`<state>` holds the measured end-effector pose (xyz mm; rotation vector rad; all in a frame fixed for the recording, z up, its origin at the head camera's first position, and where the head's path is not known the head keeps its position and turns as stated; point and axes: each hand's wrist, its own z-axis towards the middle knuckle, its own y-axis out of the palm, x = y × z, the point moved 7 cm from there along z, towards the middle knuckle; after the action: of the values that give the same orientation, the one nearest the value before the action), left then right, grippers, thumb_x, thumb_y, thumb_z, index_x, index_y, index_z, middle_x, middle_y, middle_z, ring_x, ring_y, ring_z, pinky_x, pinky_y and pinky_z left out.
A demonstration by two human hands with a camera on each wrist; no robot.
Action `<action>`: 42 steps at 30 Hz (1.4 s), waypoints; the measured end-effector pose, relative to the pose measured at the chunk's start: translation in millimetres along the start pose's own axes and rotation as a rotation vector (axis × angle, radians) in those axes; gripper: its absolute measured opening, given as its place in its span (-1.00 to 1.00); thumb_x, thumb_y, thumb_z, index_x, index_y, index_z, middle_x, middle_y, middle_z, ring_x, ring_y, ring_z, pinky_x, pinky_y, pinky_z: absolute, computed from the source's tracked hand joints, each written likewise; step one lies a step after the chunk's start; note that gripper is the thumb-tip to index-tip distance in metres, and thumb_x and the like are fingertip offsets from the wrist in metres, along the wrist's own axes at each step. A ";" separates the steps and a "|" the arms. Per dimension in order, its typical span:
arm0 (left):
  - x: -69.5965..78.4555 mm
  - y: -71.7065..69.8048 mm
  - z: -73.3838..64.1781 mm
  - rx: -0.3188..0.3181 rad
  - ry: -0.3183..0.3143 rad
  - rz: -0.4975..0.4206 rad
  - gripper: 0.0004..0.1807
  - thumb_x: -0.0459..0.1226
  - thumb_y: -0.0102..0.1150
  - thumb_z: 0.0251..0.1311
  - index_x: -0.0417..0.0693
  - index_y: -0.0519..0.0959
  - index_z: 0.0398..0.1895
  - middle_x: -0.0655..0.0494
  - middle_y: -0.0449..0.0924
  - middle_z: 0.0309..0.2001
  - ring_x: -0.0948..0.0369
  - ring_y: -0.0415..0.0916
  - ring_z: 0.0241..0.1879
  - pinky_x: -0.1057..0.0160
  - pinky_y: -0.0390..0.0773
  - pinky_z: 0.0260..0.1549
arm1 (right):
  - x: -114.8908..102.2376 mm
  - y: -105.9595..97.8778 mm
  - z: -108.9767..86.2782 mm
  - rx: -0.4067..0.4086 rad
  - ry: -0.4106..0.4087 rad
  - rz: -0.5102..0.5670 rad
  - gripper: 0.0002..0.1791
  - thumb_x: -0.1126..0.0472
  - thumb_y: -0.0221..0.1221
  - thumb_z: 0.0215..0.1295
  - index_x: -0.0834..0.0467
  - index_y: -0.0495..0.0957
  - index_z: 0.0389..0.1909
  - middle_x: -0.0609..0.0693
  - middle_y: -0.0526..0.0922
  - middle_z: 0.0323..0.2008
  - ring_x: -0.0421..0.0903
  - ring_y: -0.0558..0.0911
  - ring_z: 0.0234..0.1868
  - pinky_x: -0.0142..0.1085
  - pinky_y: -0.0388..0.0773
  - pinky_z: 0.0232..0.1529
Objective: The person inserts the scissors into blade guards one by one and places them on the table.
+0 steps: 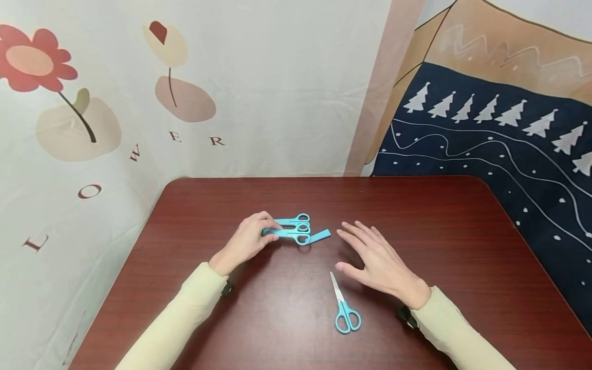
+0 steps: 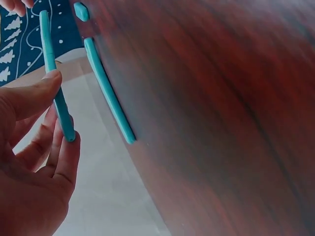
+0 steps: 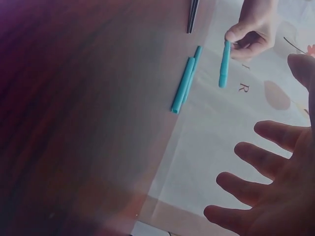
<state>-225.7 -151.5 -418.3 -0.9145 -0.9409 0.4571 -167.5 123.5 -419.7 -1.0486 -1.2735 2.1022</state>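
My left hand (image 1: 250,236) pinches a pair of turquoise scissors (image 1: 288,234) by the sheathed blades, thumb on one side and fingers on the other. In the left wrist view these scissors (image 2: 61,110) show edge-on, raised off the table. Just behind them in the head view lies a second pair with a turquoise sheath (image 1: 285,222). A loose turquoise sheath (image 1: 320,236) rests to the right of the handles. My right hand (image 1: 386,267) hovers with spread fingers, holding nothing. Nearer the front, a third pair of scissors (image 1: 341,304) lies with bare metal blades pointing away.
Everything lies on a dark reddish-brown table (image 1: 439,221) with rounded far corners. A pale wall cloth (image 1: 277,103) with flowers and letters hangs behind it. On the right is a dark blue cloth (image 1: 444,139) with white trees.
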 end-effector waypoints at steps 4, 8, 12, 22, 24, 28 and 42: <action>-6.7 -0.1 -1.6 -0.032 -0.013 -0.005 -0.82 -0.40 0.51 0.14 -0.14 0.79 -0.17 0.12 0.63 -0.21 0.08 0.60 -0.24 0.11 0.55 -0.22 | 1.8 -1.2 -1.8 -0.003 0.009 0.000 -0.16 -0.34 0.24 0.34 0.07 0.42 0.48 0.02 0.34 0.52 0.20 0.26 0.53 0.27 0.15 0.45; -13.3 1.3 -2.9 -0.057 -0.011 0.013 -0.84 -0.39 0.51 0.15 -0.12 0.79 -0.19 0.16 0.64 -0.23 0.16 0.58 -0.28 0.17 0.56 -0.25 | 3.1 -1.2 -3.6 -0.006 0.013 -0.005 -0.17 -0.32 0.25 0.34 0.08 0.42 0.48 0.03 0.35 0.51 0.20 0.27 0.53 0.30 0.16 0.43; -17.8 2.5 -3.7 -0.080 -0.016 0.032 -0.84 -0.38 0.52 0.14 -0.10 0.79 -0.21 0.17 0.64 -0.24 0.18 0.58 -0.30 0.19 0.56 -0.27 | 4.7 -0.1 -4.7 -0.015 0.019 -0.011 -0.19 -0.31 0.24 0.36 0.08 0.42 0.48 0.04 0.35 0.51 0.22 0.27 0.52 0.31 0.16 0.43; -23.3 10.3 -2.1 -0.143 -0.053 0.054 -0.86 -0.38 0.55 0.10 -0.04 0.78 -0.29 0.23 0.57 -0.34 0.23 0.52 -0.35 0.20 0.51 -0.30 | 7.4 0.3 -7.5 -0.033 0.030 -0.026 -0.17 -0.33 0.23 0.35 0.08 0.42 0.48 0.03 0.34 0.52 0.22 0.27 0.53 0.29 0.14 0.45; -24.1 12.1 -1.8 -0.150 -0.049 0.055 -0.86 -0.38 0.55 0.09 -0.03 0.77 -0.31 0.23 0.56 -0.36 0.25 0.52 -0.37 0.22 0.51 -0.31 | 7.3 -0.1 -7.9 -0.036 0.032 -0.027 -0.17 -0.33 0.23 0.35 0.08 0.42 0.48 0.03 0.34 0.52 0.22 0.27 0.53 0.29 0.14 0.45; -24.2 14.8 -0.7 -0.163 -0.040 0.051 -0.86 -0.38 0.56 0.09 -0.03 0.77 -0.32 0.23 0.56 -0.38 0.29 0.51 -0.39 0.25 0.52 -0.35 | 8.2 0.2 -8.2 -0.038 0.035 -0.033 -0.18 -0.33 0.22 0.36 0.09 0.43 0.47 0.04 0.35 0.51 0.23 0.27 0.52 0.30 0.15 0.44; -28.8 17.7 1.7 -0.190 -0.065 0.035 -0.86 -0.35 0.55 0.10 -0.06 0.80 -0.26 0.23 0.60 -0.35 0.25 0.52 -0.36 0.29 0.51 -0.33 | 7.8 2.9 -10.3 -0.046 0.025 -0.040 -0.20 -0.33 0.21 0.37 0.09 0.45 0.46 0.05 0.37 0.50 0.23 0.29 0.51 0.31 0.18 0.42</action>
<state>-241.8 -160.7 -446.6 -1.0948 -1.0420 0.4340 -163.9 133.1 -427.9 -1.0560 -1.3258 2.0329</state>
